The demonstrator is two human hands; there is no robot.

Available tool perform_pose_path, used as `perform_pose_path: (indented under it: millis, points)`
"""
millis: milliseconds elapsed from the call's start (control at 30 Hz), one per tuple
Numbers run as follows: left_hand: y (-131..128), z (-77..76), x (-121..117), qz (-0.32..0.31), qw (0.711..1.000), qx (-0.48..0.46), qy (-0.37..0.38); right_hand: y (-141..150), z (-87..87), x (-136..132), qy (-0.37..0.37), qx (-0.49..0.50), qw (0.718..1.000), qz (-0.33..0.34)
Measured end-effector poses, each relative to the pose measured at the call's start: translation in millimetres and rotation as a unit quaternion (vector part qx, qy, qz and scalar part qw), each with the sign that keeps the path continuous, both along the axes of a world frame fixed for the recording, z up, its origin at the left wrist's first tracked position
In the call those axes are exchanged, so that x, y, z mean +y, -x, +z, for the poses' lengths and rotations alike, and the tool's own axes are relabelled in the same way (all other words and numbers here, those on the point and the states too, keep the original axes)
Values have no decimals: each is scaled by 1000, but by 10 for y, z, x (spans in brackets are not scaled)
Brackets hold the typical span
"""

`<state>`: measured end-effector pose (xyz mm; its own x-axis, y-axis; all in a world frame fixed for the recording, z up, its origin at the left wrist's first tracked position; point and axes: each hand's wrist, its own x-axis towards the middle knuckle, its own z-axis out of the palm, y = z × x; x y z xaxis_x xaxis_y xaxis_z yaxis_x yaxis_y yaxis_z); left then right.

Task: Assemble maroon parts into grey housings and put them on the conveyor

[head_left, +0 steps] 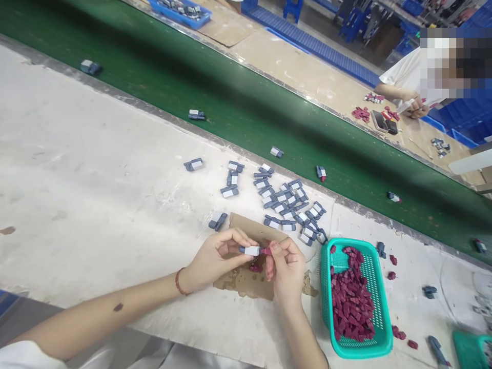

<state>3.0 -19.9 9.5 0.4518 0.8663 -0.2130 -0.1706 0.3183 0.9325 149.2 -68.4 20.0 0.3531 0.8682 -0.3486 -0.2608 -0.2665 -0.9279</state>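
Between thumb and fingers, my left hand (pixel 215 259) grips a small grey-and-white plastic part (pixel 251 250) above a piece of brown cardboard (pixel 246 287). My right hand (pixel 286 264) pinches a small dark-red plastic piece (pixel 265 251) against the right end of that part. Another dark-red piece (pixel 255 268) lies on the cardboard below my fingers. Just beyond my hands, several grey-and-white parts (pixel 282 197) are spread over the white table. To the right of my right hand stands a teal basket (pixel 326 307) with many dark-red pieces inside.
A green conveyor belt (pixel 238 107) crosses behind the table, carrying several grey parts. Beyond it, a person (pixel 407 77) works at a bench with dark-red pieces (pixel 360 114). A blue tray (pixel 200 21) of parts sits at the far left. A second teal basket (pixel 467 348) stands lower right.
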Motion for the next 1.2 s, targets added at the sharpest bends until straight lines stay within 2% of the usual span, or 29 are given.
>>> perform_pose_path:
  millis: [200, 433, 667, 767, 867, 933, 1000, 1067, 1100, 1133, 1200]
  points:
    - [-3, -15, -25, -5, 1000, 1, -12, 36, 46, 4, 4, -35, 999, 30]
    - [-2, -21, -35, -1, 1000, 31, 0, 75, 33, -12, -9, -69, 997, 30]
    - [-16, -20, -22, -3, 998, 63, -18, 75, 55, -16, -2, -47, 998, 36]
    - [-36, 30, 1, -13, 995, 86, -47, 47, 69, -26, -3, -36, 999, 27]
    - [-111, 159, 62, -43, 988, 116, -88, -20, 79, -43, -11, -27, 1000, 7]
    - [-218, 279, 175, -91, 980, 125, -123, -78, 74, -62, -25, -12, 999, -25]
    - [-377, 377, 392, -125, 970, 132, -159, -117, 53, -95, -41, 1, 995, -88]
    - [-571, 406, 725, -112, 960, 156, -203, -111, 21, -141, -47, 4, 988, -144]
    - [-675, 388, 928, -90, 953, 176, -229, -89, 6, -168, -47, 3, 989, -143]
    - [-777, 350, 1142, -78, 942, 205, -254, -59, -1, -195, -47, -3, 992, -113]
    - [-964, 241, 1565, -63, 899, 307, -304, -2, 24, -251, -53, -44, 997, 16]
